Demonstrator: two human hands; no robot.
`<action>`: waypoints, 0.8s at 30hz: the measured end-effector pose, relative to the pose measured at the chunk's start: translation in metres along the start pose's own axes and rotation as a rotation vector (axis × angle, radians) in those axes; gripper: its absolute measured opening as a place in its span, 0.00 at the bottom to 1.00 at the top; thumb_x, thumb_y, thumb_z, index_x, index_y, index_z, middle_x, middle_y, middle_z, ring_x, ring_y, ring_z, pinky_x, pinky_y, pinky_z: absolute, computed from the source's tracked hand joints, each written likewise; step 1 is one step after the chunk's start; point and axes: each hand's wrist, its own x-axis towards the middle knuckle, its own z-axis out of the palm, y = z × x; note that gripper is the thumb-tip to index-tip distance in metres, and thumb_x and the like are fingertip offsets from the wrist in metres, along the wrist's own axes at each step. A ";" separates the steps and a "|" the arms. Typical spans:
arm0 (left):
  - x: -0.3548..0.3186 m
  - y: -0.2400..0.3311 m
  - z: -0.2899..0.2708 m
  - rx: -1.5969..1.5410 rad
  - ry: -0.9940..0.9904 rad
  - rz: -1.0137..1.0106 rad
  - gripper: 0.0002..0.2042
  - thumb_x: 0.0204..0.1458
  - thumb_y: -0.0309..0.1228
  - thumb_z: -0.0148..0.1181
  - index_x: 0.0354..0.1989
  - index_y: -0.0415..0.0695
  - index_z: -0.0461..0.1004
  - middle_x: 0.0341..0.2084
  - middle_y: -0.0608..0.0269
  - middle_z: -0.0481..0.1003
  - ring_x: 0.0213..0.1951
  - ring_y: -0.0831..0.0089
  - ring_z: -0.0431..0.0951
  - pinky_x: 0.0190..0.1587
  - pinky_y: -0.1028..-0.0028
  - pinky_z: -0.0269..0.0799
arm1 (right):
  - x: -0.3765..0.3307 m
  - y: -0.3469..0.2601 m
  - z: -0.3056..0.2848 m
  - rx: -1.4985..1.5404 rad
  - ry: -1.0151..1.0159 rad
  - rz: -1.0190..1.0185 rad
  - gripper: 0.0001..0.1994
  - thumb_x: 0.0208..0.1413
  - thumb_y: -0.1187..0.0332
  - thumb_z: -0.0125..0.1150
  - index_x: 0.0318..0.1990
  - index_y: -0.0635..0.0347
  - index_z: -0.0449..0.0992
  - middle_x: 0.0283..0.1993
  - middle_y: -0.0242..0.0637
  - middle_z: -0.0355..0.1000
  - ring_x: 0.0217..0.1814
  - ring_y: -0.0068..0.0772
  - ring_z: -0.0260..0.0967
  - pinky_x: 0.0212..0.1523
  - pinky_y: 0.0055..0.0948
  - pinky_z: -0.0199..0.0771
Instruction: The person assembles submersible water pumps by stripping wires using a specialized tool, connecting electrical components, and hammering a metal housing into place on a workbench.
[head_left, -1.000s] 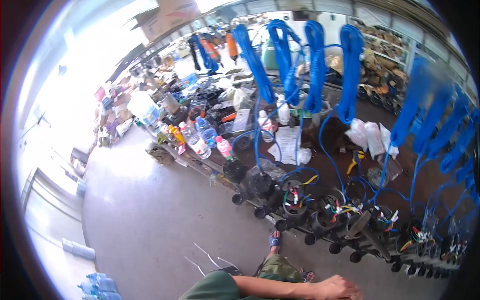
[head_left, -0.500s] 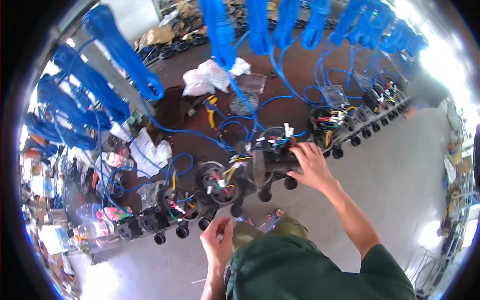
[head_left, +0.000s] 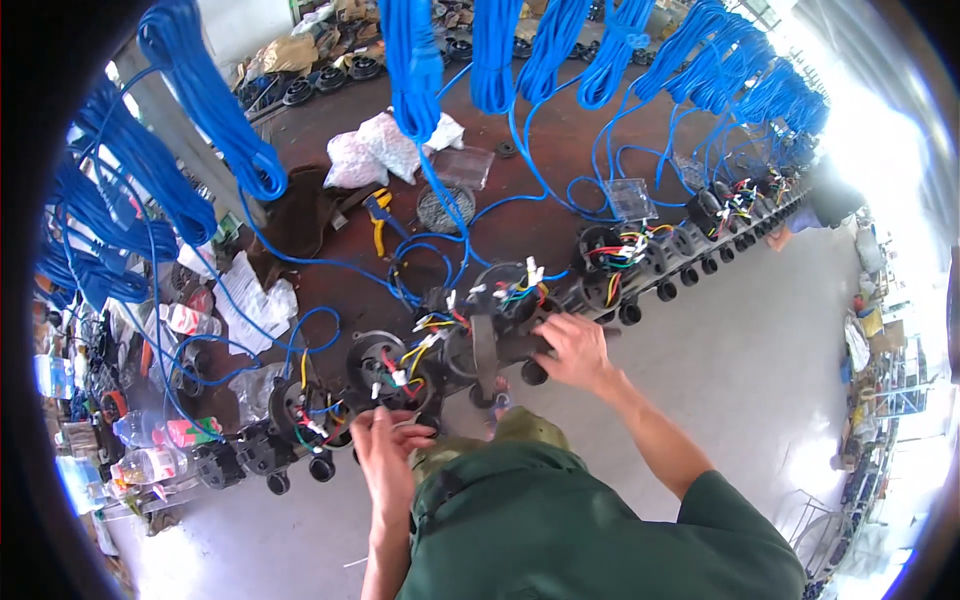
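My right hand (head_left: pixel 577 352) has its fingers bent round the outer end of a black pump housing (head_left: pixel 484 350), which has a raised band across it. Just behind it lies an open round black housing (head_left: pixel 505 285) with white connectors and coloured wires. My left hand (head_left: pixel 388 455), fingers apart, is at the front edge of another open black housing (head_left: pixel 372 352); whether it touches is hard to tell. Red, yellow and green wires with white connectors stick out of that one. Further left sits a similar wired housing (head_left: pixel 292 410).
Bundles of blue cable (head_left: pixel 410 75) hang over the table, their ends trailing to the housings. Yellow-handled pliers (head_left: pixel 379 222), a round grey dish (head_left: pixel 445 208), white plastic bags (head_left: pixel 385 150) and paper (head_left: pixel 255 305) lie behind. Bottles (head_left: pixel 150 463) stand left; more wired housings (head_left: pixel 610 250) line the right edge.
My left hand has moved forward from in front of the table up to the wired housing, and its fingers have spread. The right hand stays at the pump housing. The whole view has shifted slightly.
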 end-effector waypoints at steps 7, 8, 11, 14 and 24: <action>0.010 -0.008 -0.006 -0.051 0.187 0.021 0.16 0.71 0.42 0.51 0.53 0.43 0.60 0.37 0.47 0.77 0.29 0.56 0.84 0.26 0.68 0.81 | -0.043 0.060 -0.075 0.020 -0.014 0.125 0.16 0.35 0.68 0.73 0.37 0.54 0.80 0.33 0.37 0.77 0.37 0.47 0.77 0.36 0.42 0.78; 0.014 -0.012 -0.008 -0.059 0.203 -0.007 0.17 0.71 0.42 0.50 0.53 0.39 0.62 0.38 0.46 0.77 0.30 0.55 0.85 0.27 0.67 0.81 | -0.046 0.075 -0.078 -0.013 0.005 0.144 0.17 0.35 0.68 0.73 0.37 0.54 0.80 0.34 0.37 0.77 0.38 0.48 0.77 0.37 0.43 0.78; 0.027 -0.016 0.026 -0.116 0.150 0.005 0.19 0.70 0.40 0.50 0.59 0.36 0.62 0.37 0.44 0.79 0.31 0.56 0.85 0.28 0.66 0.80 | -0.042 0.103 -0.101 -0.092 -0.051 0.241 0.16 0.35 0.69 0.72 0.38 0.55 0.82 0.37 0.39 0.79 0.39 0.49 0.78 0.39 0.45 0.78; 0.034 -0.017 -0.002 0.089 0.244 0.003 0.20 0.70 0.39 0.50 0.61 0.37 0.62 0.36 0.48 0.79 0.31 0.58 0.86 0.29 0.68 0.83 | -0.036 0.109 -0.061 -0.034 -0.025 0.170 0.18 0.34 0.70 0.72 0.39 0.53 0.84 0.36 0.39 0.79 0.41 0.48 0.78 0.41 0.45 0.80; 0.093 -0.043 -0.049 0.151 0.262 -0.090 0.17 0.68 0.47 0.53 0.48 0.46 0.70 0.27 0.59 0.77 0.24 0.69 0.78 0.19 0.76 0.63 | -0.010 0.135 -0.037 0.047 -0.026 -0.036 0.25 0.41 0.60 0.80 0.50 0.47 0.80 0.47 0.27 0.74 0.49 0.38 0.73 0.50 0.38 0.75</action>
